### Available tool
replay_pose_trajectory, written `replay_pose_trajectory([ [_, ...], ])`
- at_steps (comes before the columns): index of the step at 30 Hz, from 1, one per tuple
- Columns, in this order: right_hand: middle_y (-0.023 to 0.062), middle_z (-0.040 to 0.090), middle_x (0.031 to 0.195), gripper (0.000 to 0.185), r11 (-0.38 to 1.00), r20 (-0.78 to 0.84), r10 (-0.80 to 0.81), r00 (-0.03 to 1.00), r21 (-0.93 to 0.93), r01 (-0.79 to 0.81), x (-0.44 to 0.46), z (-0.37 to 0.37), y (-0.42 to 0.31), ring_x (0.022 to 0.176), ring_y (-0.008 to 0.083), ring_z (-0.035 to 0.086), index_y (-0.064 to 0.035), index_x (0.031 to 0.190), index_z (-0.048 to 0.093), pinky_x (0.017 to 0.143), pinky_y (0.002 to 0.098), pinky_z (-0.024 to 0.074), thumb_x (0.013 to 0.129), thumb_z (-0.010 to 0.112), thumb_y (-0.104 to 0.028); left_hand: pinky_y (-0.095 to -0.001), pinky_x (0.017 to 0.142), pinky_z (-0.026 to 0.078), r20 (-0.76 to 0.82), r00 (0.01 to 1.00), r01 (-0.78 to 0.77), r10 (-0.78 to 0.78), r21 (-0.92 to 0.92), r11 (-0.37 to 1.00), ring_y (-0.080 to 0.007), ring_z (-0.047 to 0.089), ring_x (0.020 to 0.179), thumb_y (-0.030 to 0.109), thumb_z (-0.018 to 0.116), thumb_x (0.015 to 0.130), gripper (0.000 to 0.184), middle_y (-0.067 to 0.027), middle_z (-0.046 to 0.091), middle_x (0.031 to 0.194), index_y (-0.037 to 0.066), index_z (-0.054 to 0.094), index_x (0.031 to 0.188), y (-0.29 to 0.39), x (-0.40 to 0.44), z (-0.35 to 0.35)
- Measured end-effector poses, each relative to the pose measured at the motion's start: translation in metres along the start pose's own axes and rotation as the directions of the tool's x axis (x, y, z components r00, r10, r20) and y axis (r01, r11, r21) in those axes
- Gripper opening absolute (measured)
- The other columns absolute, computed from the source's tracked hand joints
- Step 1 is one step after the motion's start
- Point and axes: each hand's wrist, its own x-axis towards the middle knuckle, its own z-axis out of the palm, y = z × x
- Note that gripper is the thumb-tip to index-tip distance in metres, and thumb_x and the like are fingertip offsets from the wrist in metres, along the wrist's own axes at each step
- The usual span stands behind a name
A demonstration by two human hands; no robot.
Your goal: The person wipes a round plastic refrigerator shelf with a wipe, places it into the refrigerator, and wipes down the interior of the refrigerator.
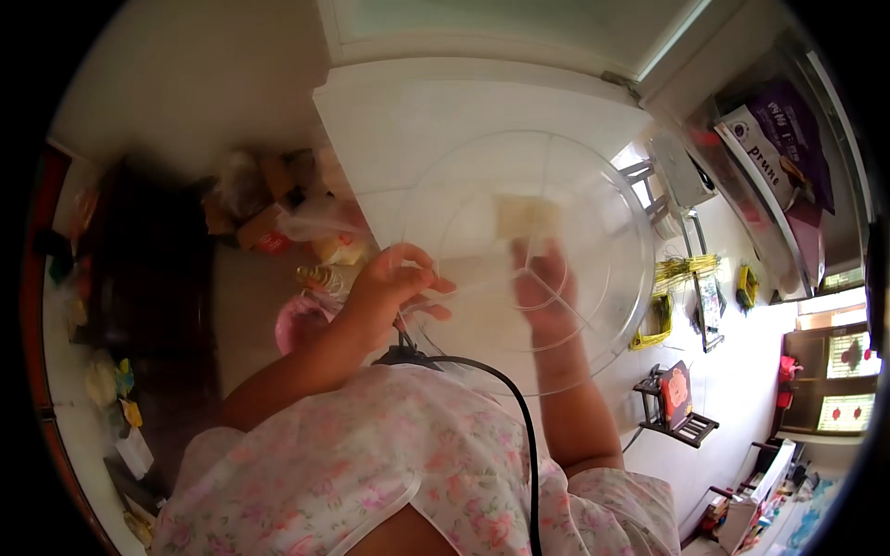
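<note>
Clear round disc (482, 264): centre of frame. My left hand (385, 289) is at its left rim, fingers slightly apart — grip cannot be confirmed. My right hand (545, 283), seen through it, has fingers clamped on a pale yellow pad (527, 218) — work done or left: undeterminable.

Head cam looks fwd/down from just abv. floral shirt (371, 445).
</note>
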Motion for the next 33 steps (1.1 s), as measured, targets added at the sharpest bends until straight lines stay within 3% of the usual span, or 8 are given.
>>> replay_pose_trajectory([
  [2,0.0160,0.060,0.117,0.032,0.979,0.047,-0.060,0.997,0.197,0.050,0.000,0.004,-0.038,0.108,0.0266,0.060,0.0003,0.121,0.052,0.090,0.0364,0.0528,0.095,0.053,-0.020,-0.0256,0.044,0.038,-0.038,0.999,0.014,-0.015,-0.031,0.999,-0.0297,0.070,0.072,0.020,0.062,0.089,0.021,-0.0177,0.067,0.093,0.011,0.049,0.103,-0.005,0.001,-0.004],
  [8,0.0152,0.061,0.112,0.025,0.924,0.084,-0.374,0.923,0.119,0.364,-0.004,0.019,-0.117,0.102,0.0257,0.059,0.0008,0.118,0.054,0.095,0.0364,0.0471,0.094,0.049,-0.007,-0.0235,0.046,0.034,-0.090,0.990,-0.116,0.107,-0.105,0.988,-0.0275,0.069,0.076,0.017,0.062,0.087,0.020,-0.0165,0.066,0.096,0.008,0.051,0.101,-0.010,-0.002,-0.008],
  [10,0.0122,0.062,0.108,0.020,0.674,0.180,-0.575,0.798,-0.450,0.586,-0.011,0.045,-0.121,0.099,0.0213,0.059,-0.0019,0.109,0.059,0.090,0.0316,0.0481,0.090,0.055,-0.003,-0.0230,0.045,0.034,-0.103,0.987,-0.126,0.119,-0.059,0.990,-0.0262,0.069,0.075,0.017,0.061,0.088,0.018,-0.0159,0.066,0.096,0.009,0.051,0.101,-0.010,-0.004,-0.011],
  [11,0.0122,0.062,0.108,0.020,0.672,0.174,-0.580,0.796,-0.450,0.588,-0.016,0.058,-0.116,0.099,0.0213,0.059,-0.0019,0.109,0.059,0.090,0.0316,0.0481,0.090,0.055,-0.003,-0.0225,0.044,0.033,-0.115,0.985,-0.129,0.127,-0.011,0.992,-0.0249,0.069,0.074,0.018,0.060,0.088,0.017,-0.0153,0.067,0.096,0.010,0.051,0.101,-0.011,-0.005,-0.012],
  [13,0.0091,0.062,0.104,0.018,-0.294,0.387,-0.309,0.868,-0.907,0.300,-0.024,0.083,-0.095,0.096,0.0205,0.060,-0.0051,0.101,0.062,0.084,0.0296,0.0488,0.084,0.061,0.001,-0.0221,0.043,0.032,-0.109,0.985,-0.130,0.135,0.045,0.990,-0.0233,0.069,0.073,0.018,0.058,0.089,0.015,-0.0143,0.067,0.096,0.011,0.051,0.101,-0.012,-0.005,-0.014],
  [17,0.0084,0.057,0.101,0.035,-0.838,0.718,-0.357,0.598,-0.528,0.133,-0.002,0.084,-0.082,0.095,0.0291,0.055,-0.0111,0.106,0.060,0.084,0.0411,0.0463,0.073,0.068,0.000,-0.0217,0.042,0.031,-0.080,0.989,-0.113,0.125,0.141,0.984,-0.0192,0.069,0.071,0.018,0.055,0.091,0.013,-0.0113,0.068,0.095,0.013,0.049,0.102,-0.015,-0.005,-0.015],
  [24,0.0084,0.062,0.091,0.036,-0.663,0.627,-0.231,0.744,-0.661,0.351,0.034,0.114,-0.079,0.086,0.0321,0.059,-0.0134,0.105,0.055,0.077,0.0401,0.0478,0.073,0.066,-0.001,-0.0221,0.042,0.031,0.056,0.996,-0.087,0.073,0.292,0.953,-0.0197,0.069,0.072,0.020,0.054,0.093,0.016,-0.0112,0.068,0.096,0.012,0.047,0.105,-0.012,-0.011,-0.001],
  [33,0.0112,0.066,0.095,0.030,-0.494,0.318,-0.272,0.908,-0.856,0.151,0.029,0.082,-0.098,0.088,0.0330,0.063,-0.0134,0.110,0.054,0.076,0.0382,0.0504,0.082,0.063,-0.006,-0.0350,0.069,0.056,-0.047,0.968,-0.245,0.247,0.037,0.969,-0.0224,0.064,0.085,0.009,0.055,0.093,0.014,-0.0146,0.062,0.093,0.005,0.045,0.102,-0.008,-0.006,-0.008],
])
